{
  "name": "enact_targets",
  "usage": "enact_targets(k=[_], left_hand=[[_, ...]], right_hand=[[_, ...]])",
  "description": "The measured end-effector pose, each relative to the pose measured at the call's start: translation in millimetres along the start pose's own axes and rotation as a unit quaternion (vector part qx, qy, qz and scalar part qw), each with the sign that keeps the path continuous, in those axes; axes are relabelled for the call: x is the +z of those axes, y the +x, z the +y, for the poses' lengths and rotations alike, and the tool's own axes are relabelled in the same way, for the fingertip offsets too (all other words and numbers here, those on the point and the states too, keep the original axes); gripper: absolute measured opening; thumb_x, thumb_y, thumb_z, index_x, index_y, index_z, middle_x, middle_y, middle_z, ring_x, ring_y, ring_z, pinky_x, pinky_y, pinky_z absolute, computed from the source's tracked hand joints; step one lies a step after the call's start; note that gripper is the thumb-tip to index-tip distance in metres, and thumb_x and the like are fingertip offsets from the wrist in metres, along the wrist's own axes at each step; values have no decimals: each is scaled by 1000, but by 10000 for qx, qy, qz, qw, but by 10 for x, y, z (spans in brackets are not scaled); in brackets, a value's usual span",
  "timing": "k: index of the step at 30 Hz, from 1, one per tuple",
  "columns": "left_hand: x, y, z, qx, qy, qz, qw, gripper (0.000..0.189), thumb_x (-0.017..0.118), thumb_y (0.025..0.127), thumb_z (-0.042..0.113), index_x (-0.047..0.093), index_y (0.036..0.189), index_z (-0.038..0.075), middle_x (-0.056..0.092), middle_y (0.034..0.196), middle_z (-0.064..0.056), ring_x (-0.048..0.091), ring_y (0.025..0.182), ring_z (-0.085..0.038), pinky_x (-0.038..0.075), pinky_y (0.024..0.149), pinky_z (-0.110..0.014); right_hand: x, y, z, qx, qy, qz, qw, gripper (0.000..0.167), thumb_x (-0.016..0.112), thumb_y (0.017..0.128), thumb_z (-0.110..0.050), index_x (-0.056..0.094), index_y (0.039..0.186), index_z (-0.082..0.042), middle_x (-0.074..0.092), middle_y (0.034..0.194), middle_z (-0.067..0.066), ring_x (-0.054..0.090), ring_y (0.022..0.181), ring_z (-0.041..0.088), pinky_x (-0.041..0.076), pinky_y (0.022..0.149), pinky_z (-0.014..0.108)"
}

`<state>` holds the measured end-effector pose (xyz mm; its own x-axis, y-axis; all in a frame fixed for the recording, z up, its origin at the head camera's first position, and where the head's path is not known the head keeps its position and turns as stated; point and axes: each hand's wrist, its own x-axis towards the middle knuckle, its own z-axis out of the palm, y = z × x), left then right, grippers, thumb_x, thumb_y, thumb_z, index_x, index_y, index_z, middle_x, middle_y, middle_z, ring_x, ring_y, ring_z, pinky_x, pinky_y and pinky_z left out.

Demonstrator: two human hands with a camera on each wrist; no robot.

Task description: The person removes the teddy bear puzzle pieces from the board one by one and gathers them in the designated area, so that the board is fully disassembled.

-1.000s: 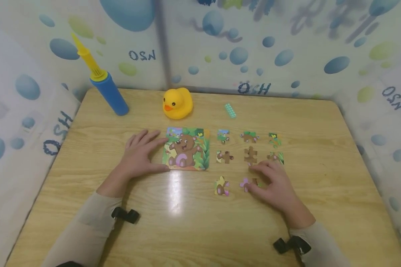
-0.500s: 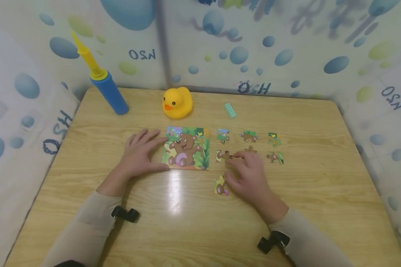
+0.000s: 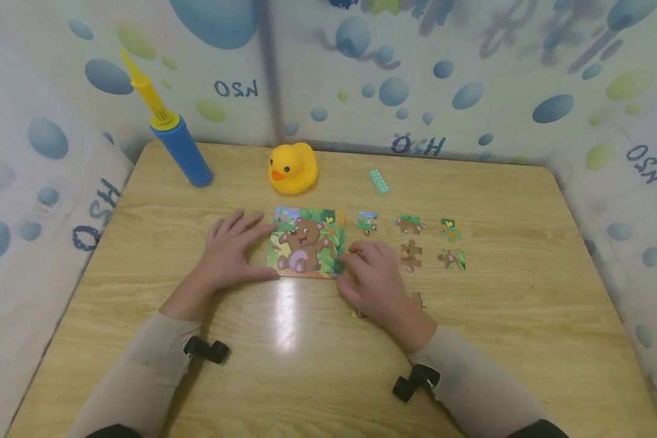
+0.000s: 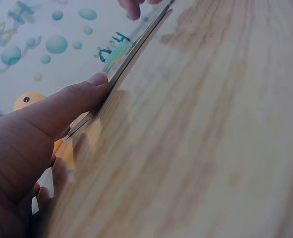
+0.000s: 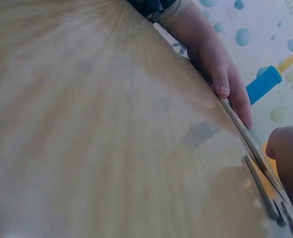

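My left hand [image 3: 227,255] rests at the left side of a bear picture puzzle board [image 3: 305,243], fingers spread. Its thumb [image 4: 87,91] lies on the board's edge in the left wrist view. The right hand [image 3: 378,286] is at the board's right edge, index fingertip and thumb tip bent toward it with a gap between them. Jigsaw pieces lie right of the board: a top row begins with a blue-and-green piece [image 3: 367,222], and a brown piece [image 3: 411,255] lies below. My right hand partly covers the nearer pieces.
Behind the board sit a yellow rubber duck [image 3: 293,169] and a small mint studded brick [image 3: 379,181]. A blue hand pump [image 3: 182,151] with a yellow nozzle stands at the back left. Patterned walls enclose the wooden table [image 3: 525,304] at the back and sides.
My right hand has moved left across the loose pieces to the board's right edge, uncovering pieces at the right. The left hand stays at the board's left side.
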<state>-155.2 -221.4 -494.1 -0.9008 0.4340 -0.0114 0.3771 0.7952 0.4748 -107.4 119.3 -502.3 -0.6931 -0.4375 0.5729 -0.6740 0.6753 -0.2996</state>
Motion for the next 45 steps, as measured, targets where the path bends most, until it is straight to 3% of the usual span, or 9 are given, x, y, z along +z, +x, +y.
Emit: enact_targets(k=[8, 23, 33, 45], left_hand=[[-3, 3, 6, 2, -23, 4, 10000, 101, 87, 74, 72, 55, 158, 25, 31, 173, -10, 10, 160, -46, 2, 122, -72], [-18, 15, 17, -3, -3, 20, 10000, 101, 87, 74, 71, 56, 157, 24, 32, 173, -11, 11, 160, -47, 2, 122, -72], [-18, 9, 19, -30, -45, 6, 10000, 101, 88, 73, 70, 56, 157, 24, 31, 173, -11, 10, 161, -46, 2, 122, -72], [-15, 3, 17, -98, -92, -43, 9999, 101, 88, 74, 71, 55, 158, 25, 29, 174, -9, 7, 161, -44, -1, 123, -70]], right_hand=[[92, 46, -52, 761, -349, -1022, 9912, 47, 75, 93, -44, 77, 126, -12, 63, 123, 10, 53, 112, 32, 44, 88, 52], [24, 134, -33, 1353, 277, -1936, 9713, 50, 75, 99, -49, 69, 132, -11, 59, 125, 7, 46, 118, 30, 37, 98, 49], [4, 165, -56, 1601, 483, -2070, 9639, 51, 78, 96, -48, 69, 131, -11, 59, 123, 6, 45, 118, 30, 35, 94, 47], [9, 148, -48, 1542, 609, -1881, 9681, 49, 81, 95, -44, 69, 130, -11, 58, 122, 5, 44, 117, 30, 34, 95, 46]])
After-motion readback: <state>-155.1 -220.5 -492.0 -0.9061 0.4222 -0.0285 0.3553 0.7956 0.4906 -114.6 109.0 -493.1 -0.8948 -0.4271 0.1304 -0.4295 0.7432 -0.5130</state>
